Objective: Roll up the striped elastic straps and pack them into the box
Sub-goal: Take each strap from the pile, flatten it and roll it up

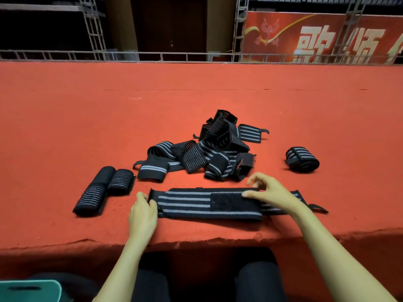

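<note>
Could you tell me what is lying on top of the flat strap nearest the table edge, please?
The right hand holds the flat strap, thumb on its black patch; the left hand grips its end. What the hands cover cannot be seen.

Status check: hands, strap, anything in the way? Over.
Left hand grips left end of flat strap; right hand pinches its far edge. Not rolled yet. Loose pile behind, nothing blocking.

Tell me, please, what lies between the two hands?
In the head view, a flat striped strap lies between them; the left hand pinches its end, the right hand rests on it.
</note>
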The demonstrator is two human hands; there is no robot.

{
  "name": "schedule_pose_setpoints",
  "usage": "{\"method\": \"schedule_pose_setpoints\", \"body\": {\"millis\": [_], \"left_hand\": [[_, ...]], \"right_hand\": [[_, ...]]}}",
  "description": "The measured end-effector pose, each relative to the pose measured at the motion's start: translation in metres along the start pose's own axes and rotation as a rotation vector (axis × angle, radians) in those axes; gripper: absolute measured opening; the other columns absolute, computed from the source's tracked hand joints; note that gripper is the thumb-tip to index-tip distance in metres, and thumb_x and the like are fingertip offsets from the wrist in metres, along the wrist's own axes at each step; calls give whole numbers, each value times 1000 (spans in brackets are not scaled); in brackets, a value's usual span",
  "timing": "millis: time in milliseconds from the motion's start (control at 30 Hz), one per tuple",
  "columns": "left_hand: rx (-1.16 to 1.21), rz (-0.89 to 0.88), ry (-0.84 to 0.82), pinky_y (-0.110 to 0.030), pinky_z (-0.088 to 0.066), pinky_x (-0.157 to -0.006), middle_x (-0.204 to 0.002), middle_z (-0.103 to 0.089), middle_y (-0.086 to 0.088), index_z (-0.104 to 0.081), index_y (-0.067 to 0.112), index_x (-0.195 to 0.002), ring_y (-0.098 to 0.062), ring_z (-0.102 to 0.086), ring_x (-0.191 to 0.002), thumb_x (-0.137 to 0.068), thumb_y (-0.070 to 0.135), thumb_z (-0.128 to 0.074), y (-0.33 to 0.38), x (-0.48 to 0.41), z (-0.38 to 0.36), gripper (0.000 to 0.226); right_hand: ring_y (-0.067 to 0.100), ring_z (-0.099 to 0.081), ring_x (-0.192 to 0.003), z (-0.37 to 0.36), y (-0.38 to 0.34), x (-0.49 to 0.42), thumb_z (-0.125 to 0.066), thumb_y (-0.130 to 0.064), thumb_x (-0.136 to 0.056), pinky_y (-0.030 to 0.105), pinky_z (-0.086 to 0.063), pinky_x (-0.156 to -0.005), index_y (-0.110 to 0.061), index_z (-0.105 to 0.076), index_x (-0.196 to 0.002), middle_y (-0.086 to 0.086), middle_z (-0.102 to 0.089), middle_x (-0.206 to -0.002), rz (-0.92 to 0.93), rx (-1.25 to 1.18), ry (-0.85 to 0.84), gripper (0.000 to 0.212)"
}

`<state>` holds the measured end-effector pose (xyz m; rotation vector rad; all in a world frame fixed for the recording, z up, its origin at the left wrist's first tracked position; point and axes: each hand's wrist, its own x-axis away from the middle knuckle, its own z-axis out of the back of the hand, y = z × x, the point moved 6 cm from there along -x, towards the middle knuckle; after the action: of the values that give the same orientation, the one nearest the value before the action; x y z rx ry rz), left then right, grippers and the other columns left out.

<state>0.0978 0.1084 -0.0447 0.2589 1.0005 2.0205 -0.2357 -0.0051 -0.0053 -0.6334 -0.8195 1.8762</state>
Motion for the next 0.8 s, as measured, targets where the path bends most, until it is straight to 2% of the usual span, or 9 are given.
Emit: {"method": "schedule_pose_setpoints", "body": {"millis": [67, 133, 200, 300, 367, 433, 500, 633, 800], "left_hand": [[17, 19, 11, -42, -31, -71, -96, -59, -34, -40, 5, -95, -48, -54, -95, -91, 6, -44, 0, 0, 3, 5], [23, 34, 23, -41, -30, -71, -97, -58, -35, -40, 2, -99, -48, -53, -95, -92, 7, -43, -1, 0, 6, 9], [17, 27, 25, -43, -33, -73, -96, -58, -35, -42, 0, -101, -48, -53, -95, -91, 6, -44, -1, 0, 8, 12], [5, 23, 15, -41, -29, -69, -91, -58, -31, -41, 2, -95, -46, -53, -91, -89, 5, -46, 0, 1, 7, 8], [1, 17, 23, -39, -28, -68, -86, -56, -26, -41, 3, -93, -44, -53, -89, -89, 6, -48, 0, 0, 7, 8], [-5, 24, 25, -38, -29, -68, -80, -53, -20, -41, 3, -90, -41, -52, -86, -88, 7, -49, -1, 0, 7, 9], [4, 38, 24, -38, -31, -68, -80, -54, -18, -42, 3, -88, -37, -50, -82, -88, 8, -51, -2, -1, 6, 10], [-3, 56, 24, -37, -33, -69, -82, -55, -16, -44, 3, -88, -33, -48, -81, -86, 11, -54, -5, -1, 5, 13], [-8, 40, 19, -39, -35, -71, -85, -57, -16, -44, 5, -88, -37, -52, -86, -85, 11, -55, -6, -1, 5, 13]], "right_hand": [[5, -46, -59, 13, -9, -3, -83, -32, -71, 24, -40, -57, -24, -58, -83, -9, -51, -67, 31, -110, 107, 28], [5, -38, -54, 29, -18, -6, -82, -31, -72, 20, -33, -52, -22, -57, -79, -10, -42, -58, 79, -62, 186, 27], [8, -34, -53, 40, -22, -9, -81, -31, -74, 22, -28, -51, -18, -56, -79, -9, -38, -55, 113, 84, 208, 28], [20, -45, -64, 44, -15, -16, -74, -34, -80, 33, -28, -57, -17, -55, -85, -4, -45, -63, 100, 506, 235, 26], [28, -53, -73, 46, -5, -18, -69, -35, -85, 32, -29, -61, -16, -58, -89, -3, -49, -70, 61, 601, 305, 22], [28, -56, -79, 36, 3, -19, -65, -38, -87, 33, -37, -65, -16, -60, -88, -3, -54, -76, 48, 538, 248, 23], [22, -58, -82, 10, 5, -17, -62, -44, -87, 38, -46, -74, -18, -62, -86, -1, -60, -84, 88, 465, 67, 26], [13, -55, -92, -35, 4, -3, -61, -63, -79, 35, -46, -85, -25, -63, -97, -9, -58, -95, 79, 480, -152, 42], [22, -52, -116, -6, 16, -1, -55, -66, -82, 36, -39, -91, -25, -53, -122, -1, -56, -122, -74, 816, 13, 58]]}}
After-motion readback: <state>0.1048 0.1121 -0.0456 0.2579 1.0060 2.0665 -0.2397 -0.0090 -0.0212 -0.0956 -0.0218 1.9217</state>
